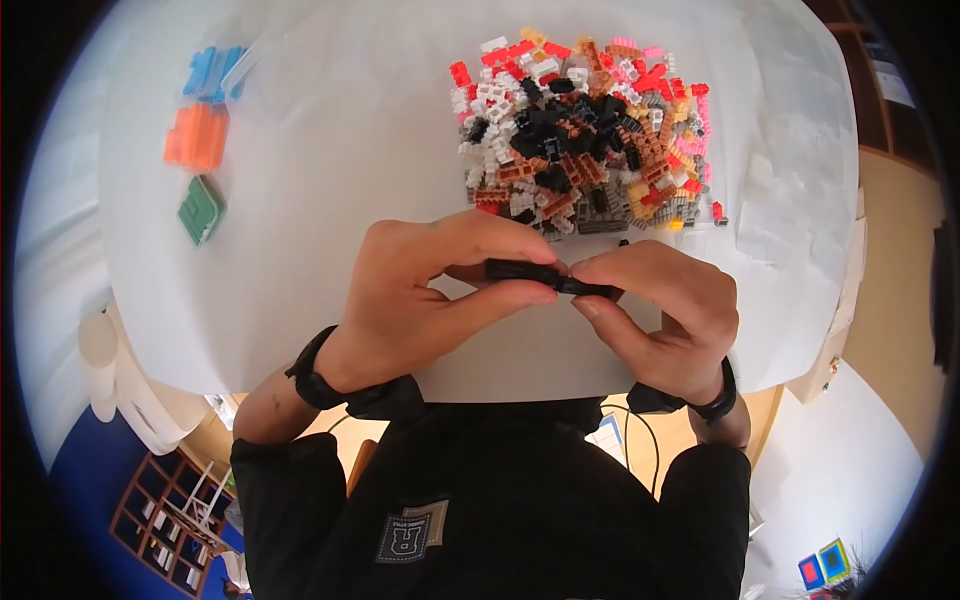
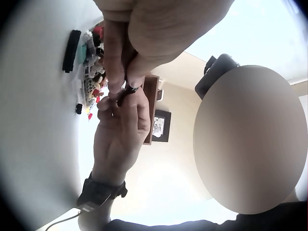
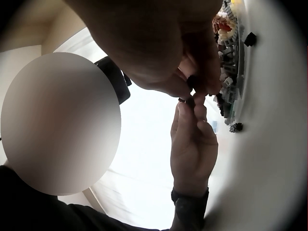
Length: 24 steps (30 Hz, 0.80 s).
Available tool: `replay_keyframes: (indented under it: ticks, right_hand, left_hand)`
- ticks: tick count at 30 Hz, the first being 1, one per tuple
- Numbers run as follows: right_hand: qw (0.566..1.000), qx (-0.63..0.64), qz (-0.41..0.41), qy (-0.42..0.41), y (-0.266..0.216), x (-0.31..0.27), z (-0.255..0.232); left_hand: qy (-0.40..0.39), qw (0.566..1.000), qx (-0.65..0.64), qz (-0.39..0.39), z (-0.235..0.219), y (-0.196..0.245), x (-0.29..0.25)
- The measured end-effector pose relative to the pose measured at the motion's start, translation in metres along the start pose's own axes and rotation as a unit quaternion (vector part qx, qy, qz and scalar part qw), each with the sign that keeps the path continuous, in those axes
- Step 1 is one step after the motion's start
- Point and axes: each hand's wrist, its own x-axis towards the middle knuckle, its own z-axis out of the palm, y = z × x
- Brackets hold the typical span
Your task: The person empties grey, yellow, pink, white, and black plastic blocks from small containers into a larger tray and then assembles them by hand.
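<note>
Both hands meet over the near part of the white table. My left hand (image 1: 415,290) pinches a small black brick piece (image 2: 132,89) between thumb and index finger. Opposite it, my right hand (image 1: 665,300) pinches black brick pieces (image 1: 588,288) with thumb and index fingertip, and the fingertips of the two hands nearly meet. Fingers cover most of what is held, so I cannot tell how the pieces join. A long black brick (image 2: 72,51) lies on the table below the left hand; in the head view it shows through the gap between thumb and index finger.
A heap of mixed small building bricks (image 1: 560,140) lies just beyond the hands. A small black brick (image 2: 78,109) sits near the right hand. Blue bricks (image 1: 208,72), orange bricks (image 1: 195,138) and a green block (image 1: 201,210) stand at left; clear plastic (image 1: 790,215) lies at right.
</note>
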Motion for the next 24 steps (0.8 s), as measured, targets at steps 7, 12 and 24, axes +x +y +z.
replay_keyframes:
  ticks: [7,12,24]
  right_hand:
    - [0.999,-0.037,-0.003,0.023,0.0022,-0.0003,0.0085]
    - [0.998,-0.041,-0.01,0.038,0.0027,0.0014,0.0084]
    - [0.999,-0.037,-0.018,0.032,0.0035,0.0014,0.0111]
  left_hand:
    - [0.011,1.0,0.014,0.02,0.0001,-0.0019,-0.0008]
    - [0.016,1.0,0.013,0.021,0.0014,-0.002,-0.0005]
    - [0.021,0.996,0.063,0.054,-0.0031,-0.002,-0.0025]
